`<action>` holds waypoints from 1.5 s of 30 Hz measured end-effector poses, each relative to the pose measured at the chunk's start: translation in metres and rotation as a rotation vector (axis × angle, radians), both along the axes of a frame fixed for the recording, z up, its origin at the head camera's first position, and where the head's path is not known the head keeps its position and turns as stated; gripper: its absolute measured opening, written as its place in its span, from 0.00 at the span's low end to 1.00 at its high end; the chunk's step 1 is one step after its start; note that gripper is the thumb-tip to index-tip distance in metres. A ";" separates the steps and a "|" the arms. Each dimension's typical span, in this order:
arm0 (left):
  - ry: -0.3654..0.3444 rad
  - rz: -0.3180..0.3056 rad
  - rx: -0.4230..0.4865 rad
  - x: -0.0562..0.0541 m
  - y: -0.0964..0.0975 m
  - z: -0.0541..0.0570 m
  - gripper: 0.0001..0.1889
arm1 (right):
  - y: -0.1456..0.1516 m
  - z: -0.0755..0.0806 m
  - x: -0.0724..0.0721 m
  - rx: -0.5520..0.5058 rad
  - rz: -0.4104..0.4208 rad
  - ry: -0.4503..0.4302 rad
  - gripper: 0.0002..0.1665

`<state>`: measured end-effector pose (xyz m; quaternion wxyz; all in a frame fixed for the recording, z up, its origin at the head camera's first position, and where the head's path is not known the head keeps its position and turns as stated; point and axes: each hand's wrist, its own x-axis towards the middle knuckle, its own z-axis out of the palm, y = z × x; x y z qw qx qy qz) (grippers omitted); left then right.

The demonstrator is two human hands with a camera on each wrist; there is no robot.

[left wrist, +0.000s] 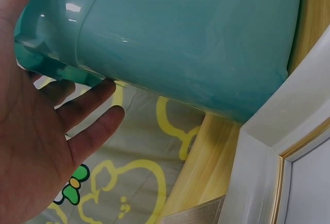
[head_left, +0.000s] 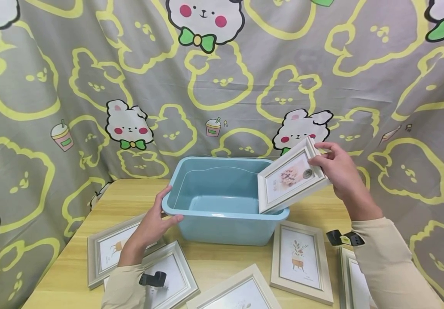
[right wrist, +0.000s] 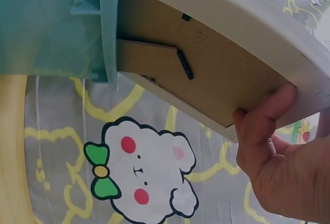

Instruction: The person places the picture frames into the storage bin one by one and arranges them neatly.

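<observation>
A light blue plastic basin (head_left: pixel 226 229) stands on the table. My left hand (head_left: pixel 148 229) holds its near left corner, thumb over the front rim and fingers round the left side; the left wrist view shows those fingers (left wrist: pixel 95 100) against the outside of the rim. My right hand (head_left: pixel 342 174) grips the upper end of a white picture frame (head_left: pixel 280 191) with a flower print and a round sticker. The frame tilts, its lower end inside the basin's right end. Its brown backing board (right wrist: pixel 206 79) and folded stand show in the right wrist view.
Several other picture frames lie on the wooden table (head_left: pixel 214 262): two overlapping at the left, a cream frame (head_left: pixel 276 257) with a plant print at the right, and others along the near edge. A patterned grey curtain (head_left: pixel 222 86) hangs behind the table.
</observation>
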<state>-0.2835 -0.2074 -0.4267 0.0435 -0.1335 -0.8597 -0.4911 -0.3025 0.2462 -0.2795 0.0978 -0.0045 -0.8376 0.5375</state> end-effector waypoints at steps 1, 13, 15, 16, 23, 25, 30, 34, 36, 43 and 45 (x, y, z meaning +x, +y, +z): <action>0.001 0.001 0.002 0.000 0.000 0.000 0.49 | -0.002 0.000 -0.001 0.005 -0.002 -0.003 0.31; 0.025 -0.008 -0.005 0.001 0.000 0.000 0.48 | -0.021 -0.010 -0.009 0.126 0.025 -0.025 0.30; 0.024 -0.009 -0.005 0.001 0.000 0.000 0.48 | -0.024 -0.012 -0.010 0.148 0.033 -0.026 0.30; 0.023 -0.009 -0.006 0.001 -0.001 0.000 0.48 | -0.026 -0.013 -0.011 0.160 0.034 -0.025 0.30; 0.018 -0.005 0.001 0.001 -0.001 0.000 0.48 | -0.032 -0.016 -0.014 0.193 0.048 -0.028 0.30; 0.023 -0.006 0.005 0.001 -0.001 0.000 0.48 | -0.033 -0.018 -0.015 0.184 0.056 -0.039 0.30; 0.029 -0.005 0.006 0.000 -0.001 -0.001 0.48 | -0.036 -0.023 -0.018 0.160 0.066 -0.065 0.31; 0.021 -0.001 0.004 0.000 0.000 0.000 0.48 | -0.039 -0.028 -0.020 0.184 0.062 -0.080 0.31; 0.017 0.001 0.004 0.000 0.000 0.001 0.49 | -0.041 -0.029 -0.020 0.208 0.055 -0.095 0.31; 0.016 0.004 -0.001 0.001 0.000 0.001 0.49 | -0.047 -0.033 -0.019 0.250 0.036 -0.133 0.31; 0.015 0.005 0.001 0.001 0.000 0.000 0.49 | -0.047 -0.034 -0.019 0.254 0.034 -0.134 0.31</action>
